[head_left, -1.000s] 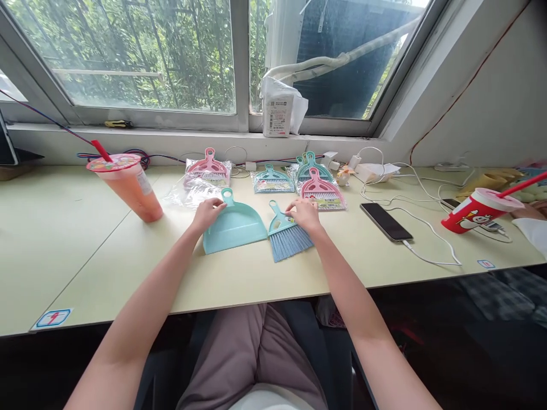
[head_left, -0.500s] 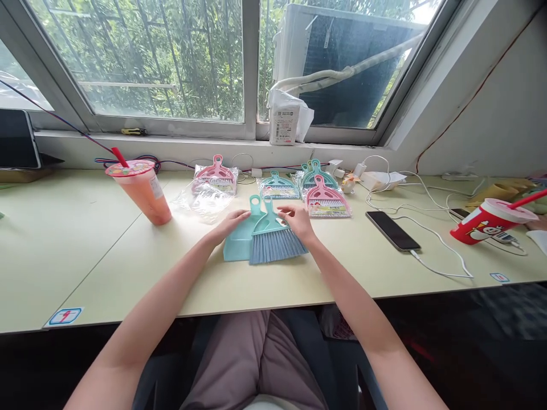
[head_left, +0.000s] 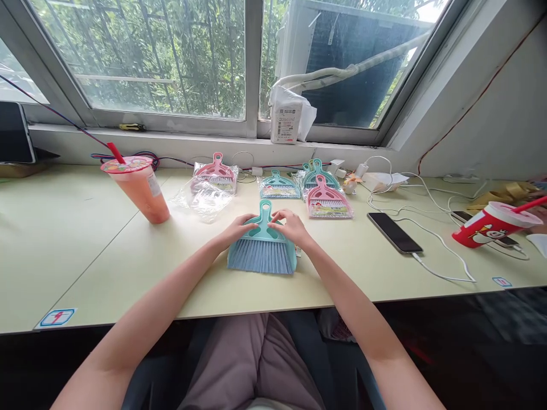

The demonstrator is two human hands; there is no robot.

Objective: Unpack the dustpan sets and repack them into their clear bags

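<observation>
A turquoise hand brush (head_left: 261,254) with blue-grey bristles lies over a matching dustpan (head_left: 293,263), their handles lined up. Most of the dustpan is hidden beneath the brush; its edges show at the sides. My left hand (head_left: 237,230) grips the left side of the pair, thumb on top and fingers around the dustpan edge. On the right, my right hand (head_left: 293,229) pinches the brush near the base of its handle. A small printed card (head_left: 298,250) peeks out below my right hand.
Behind lie wrapped pink (head_left: 329,199) and turquoise (head_left: 280,185) brush sets and a crumpled clear wrapper (head_left: 207,199). A tilted-looking drink cup (head_left: 143,191) stands left. A phone (head_left: 394,232) with a white cable and a red cup (head_left: 489,226) are at right.
The brush has moved left over the dustpan, so the two now overlap with handles aligned. My right hand has moved slightly left with it, and my hands are closer together.
</observation>
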